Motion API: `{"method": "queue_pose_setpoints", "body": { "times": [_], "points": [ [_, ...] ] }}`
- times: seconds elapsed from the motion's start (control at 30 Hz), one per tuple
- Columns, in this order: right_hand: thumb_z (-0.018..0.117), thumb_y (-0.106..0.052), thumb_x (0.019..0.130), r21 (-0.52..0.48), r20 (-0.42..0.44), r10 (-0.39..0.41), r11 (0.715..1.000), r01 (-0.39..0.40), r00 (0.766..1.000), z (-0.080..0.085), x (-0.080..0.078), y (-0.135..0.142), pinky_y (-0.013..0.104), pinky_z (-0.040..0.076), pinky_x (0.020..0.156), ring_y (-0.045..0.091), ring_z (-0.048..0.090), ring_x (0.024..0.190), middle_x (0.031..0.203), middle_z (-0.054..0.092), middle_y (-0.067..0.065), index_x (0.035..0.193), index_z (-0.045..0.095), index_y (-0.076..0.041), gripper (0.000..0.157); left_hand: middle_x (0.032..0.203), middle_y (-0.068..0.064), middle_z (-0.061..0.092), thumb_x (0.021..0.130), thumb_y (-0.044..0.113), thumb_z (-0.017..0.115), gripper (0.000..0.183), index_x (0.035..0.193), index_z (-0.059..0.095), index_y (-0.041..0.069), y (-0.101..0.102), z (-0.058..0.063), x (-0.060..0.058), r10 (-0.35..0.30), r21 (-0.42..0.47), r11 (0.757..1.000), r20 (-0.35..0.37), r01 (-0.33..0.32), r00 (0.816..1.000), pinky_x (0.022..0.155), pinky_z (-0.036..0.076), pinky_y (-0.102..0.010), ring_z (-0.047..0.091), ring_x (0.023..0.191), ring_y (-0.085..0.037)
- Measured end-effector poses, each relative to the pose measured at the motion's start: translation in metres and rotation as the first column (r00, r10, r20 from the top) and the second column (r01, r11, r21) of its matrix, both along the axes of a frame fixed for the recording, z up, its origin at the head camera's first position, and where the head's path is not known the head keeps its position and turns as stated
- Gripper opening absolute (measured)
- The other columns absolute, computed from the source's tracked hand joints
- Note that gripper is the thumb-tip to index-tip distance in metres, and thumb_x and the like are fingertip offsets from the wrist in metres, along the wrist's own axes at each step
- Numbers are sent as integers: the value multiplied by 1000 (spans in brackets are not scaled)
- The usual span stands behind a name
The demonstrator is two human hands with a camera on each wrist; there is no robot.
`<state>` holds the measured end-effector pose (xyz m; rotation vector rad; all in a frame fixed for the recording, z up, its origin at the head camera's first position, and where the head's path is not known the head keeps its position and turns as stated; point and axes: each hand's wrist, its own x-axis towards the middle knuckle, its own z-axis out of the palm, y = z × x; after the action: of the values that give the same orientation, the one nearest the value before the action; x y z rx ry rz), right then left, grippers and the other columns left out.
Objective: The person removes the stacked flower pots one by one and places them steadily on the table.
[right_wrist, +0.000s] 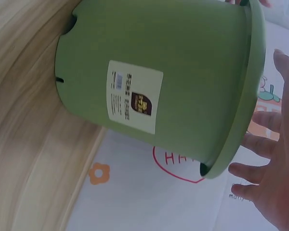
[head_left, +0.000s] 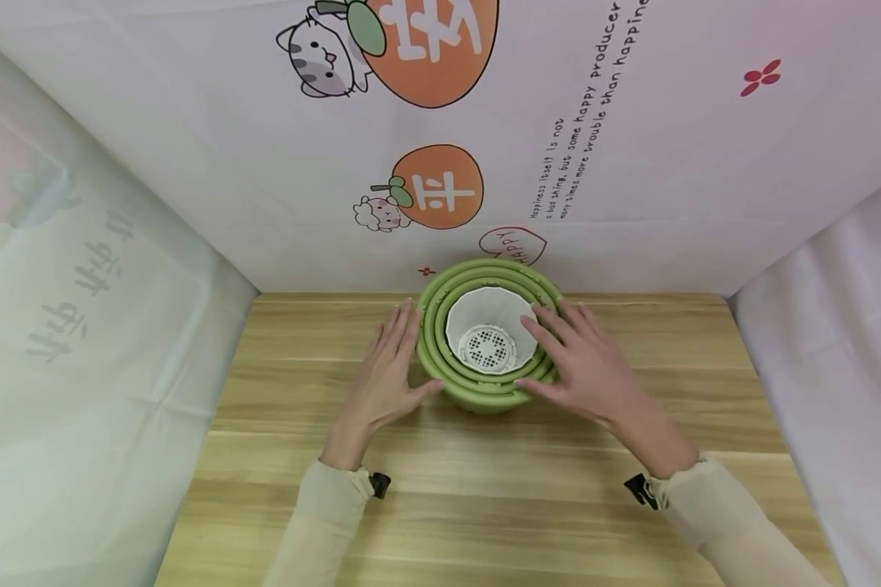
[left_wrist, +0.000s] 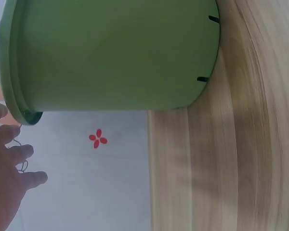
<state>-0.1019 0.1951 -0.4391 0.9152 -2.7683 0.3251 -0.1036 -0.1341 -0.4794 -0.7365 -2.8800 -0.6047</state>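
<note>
A stack of nested green flower pots [head_left: 480,401] stands upright on the wooden table. Inside the innermost ring sits a white pot [head_left: 484,310] with a perforated bottom. To the left of the stack, my left hand [head_left: 385,375] has its fingers extended, fingertips right at the outer rim. My right hand [head_left: 591,363] is spread on the other side, its fingers overlapping the green rims in the head view. The right wrist view shows a cream label [right_wrist: 135,96] on the outer pot's wall, with the fingers loosely bent by the rim.
The wooden table [head_left: 484,505] runs beneath the pots toward the near edge. Directly behind the stack rises a white printed cloth [head_left: 301,179] with orange fruit drawings. Cloth sides [head_left: 81,424] close in the table at left and right.
</note>
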Motion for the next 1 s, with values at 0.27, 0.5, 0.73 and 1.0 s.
{"method": "queue_pose_setpoints", "body": {
  "times": [0.27, 0.5, 0.73, 1.0],
  "points": [
    [54, -74, 85, 32, -4, 7, 999, -6, 1000, -6, -1, -11, 62, -2, 119, 46, 29, 142, 152, 45, 11, 148, 47, -17, 85, 166, -12, -7, 81, 90, 19, 115, 160, 5, 8, 10, -5, -3, -25, 35, 999, -9, 25, 1000, 123, 6, -49, -8, 152, -27],
    [56, -73, 85, 42, 30, 8, 999, -9, 1000, -8, -3, -14, 65, 0, 118, 53, 31, 139, 149, 49, 14, 143, 54, -17, 81, 167, -11, -7, 79, 92, 20, 117, 160, 7, 10, 15, -5, -6, -17, 37, 999, -7, 17, 1000, 124, 4, -45, -6, 152, -27],
    [56, -73, 85, 61, 36, 23, 998, -25, 999, -9, -5, -15, 71, 4, 115, 54, 28, 140, 147, 51, 11, 135, 63, -19, 74, 167, -12, -5, 78, 93, 24, 119, 160, 10, 7, 18, -4, -10, -35, 39, 999, -10, 35, 999, 121, 16, -54, -2, 152, -33],
    [51, -72, 88, 78, 52, 44, 996, -48, 998, -10, -6, -13, 73, 4, 113, 55, 23, 141, 137, 61, 7, 118, 74, -19, 65, 168, -2, -2, 76, 93, 32, 118, 161, 12, 13, 21, -5, -15, -23, 90, 996, 47, 19, 999, 119, 18, -55, -6, 152, -24]
  ]
}}
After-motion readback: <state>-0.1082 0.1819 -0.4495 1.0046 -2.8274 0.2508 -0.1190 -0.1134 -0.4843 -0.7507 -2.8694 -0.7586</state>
